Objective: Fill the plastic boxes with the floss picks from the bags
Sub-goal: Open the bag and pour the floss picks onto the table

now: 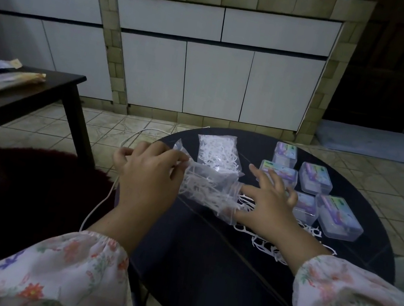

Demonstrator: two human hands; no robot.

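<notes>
1. The left hand (150, 170) pinches the closed end of a bag (205, 188), lifted and tipped so its open mouth points right; the right hand (267, 202) lies flat with fingers spread over loose picks (274, 243) on the table (203, 261).
2. Risk: tipping further could dump the picks in a heap, and some may slide off the table's round edge, since they already trail toward the rim.
3. Risk: the picks look tangled, so a pull may drag a clump out at once.
4. Five boxes (340, 217) sit just right of the hand, lids apparently closed; none can take picks until opened.
5. A second bag (218, 153), full, lies just behind the first.
6. A white cable (107, 195) hangs near the left wrist and could snag the sleeve.
7. A side table (45, 87) with packets stands well apart on the left.
</notes>
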